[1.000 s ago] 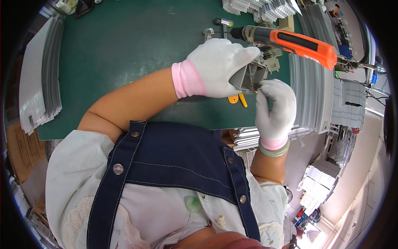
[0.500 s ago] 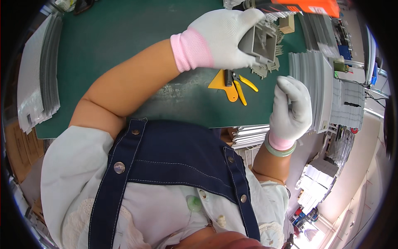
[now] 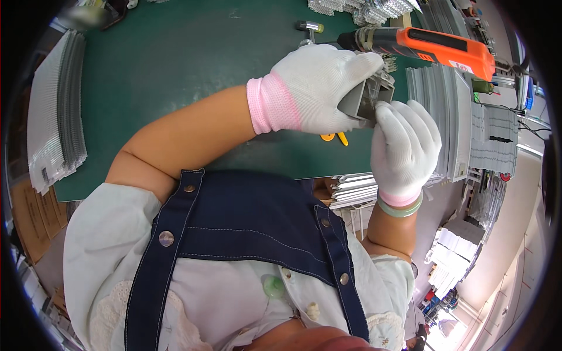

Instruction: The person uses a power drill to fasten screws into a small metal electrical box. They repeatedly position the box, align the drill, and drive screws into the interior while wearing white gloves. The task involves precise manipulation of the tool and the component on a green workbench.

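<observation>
My left hand (image 3: 319, 90), in a white glove with a pink cuff, is closed round a grey hollow rectangular part (image 3: 367, 99) above the green bench. The part's open end points toward the right. My gloved right hand (image 3: 405, 146) has its fingers drawn together at the near right edge of that opening. What its fingertips hold, if anything, is hidden. Just beyond the part lies an orange power screwdriver (image 3: 448, 51), its dark nose toward the left. The yellow ends of the scraper (image 3: 328, 137) and the cutters (image 3: 343, 138) peek out below my left hand.
Stacks of grey panels (image 3: 442, 117) stand along the right. A stack of mesh-faced sheets (image 3: 54, 111) stands at the bench's left edge. A small hammer (image 3: 310, 28) and a pile of silvery mesh pieces (image 3: 366, 9) lie at the far side of the green bench (image 3: 175, 64).
My left hand has come nearer with the grey part, covering most of the scraper and cutters. My right hand has moved up against the part. More of the power screwdriver shows.
</observation>
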